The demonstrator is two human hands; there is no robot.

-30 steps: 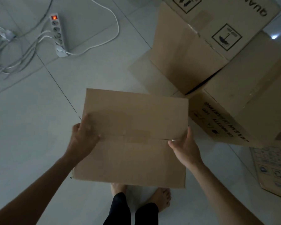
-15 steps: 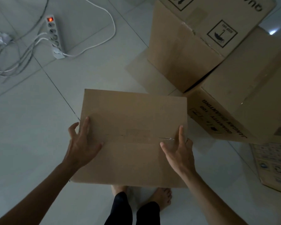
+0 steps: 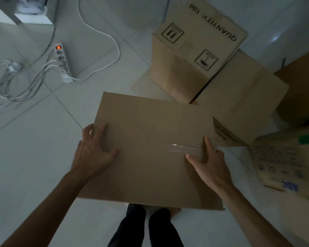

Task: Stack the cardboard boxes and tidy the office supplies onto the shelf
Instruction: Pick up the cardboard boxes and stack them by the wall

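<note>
A plain brown cardboard box [image 3: 150, 148] fills the middle of the view, its taped top seam [image 3: 178, 148] facing up, above the pale tiled floor [image 3: 34, 157]. The left hand [image 3: 93, 150] lies at the box's 9 o'clock edge, fingers spread and nearly straight, pressed flat on the top. The right hand [image 3: 209, 163] lies at the 3 o'clock edge, index finger and thumb straight on the top over the tape; its outer fingers drop past the edge, out of sight. At 1 o'clock stands a larger box printed "QUANTITY 100" [image 3: 194, 50], flaps open. At 4 o'clock lies a printed carton [image 3: 282, 163]. At 10 o'clock a power strip [image 3: 62, 63] with a lit red switch lies among white cables [image 3: 12, 82].
</note>
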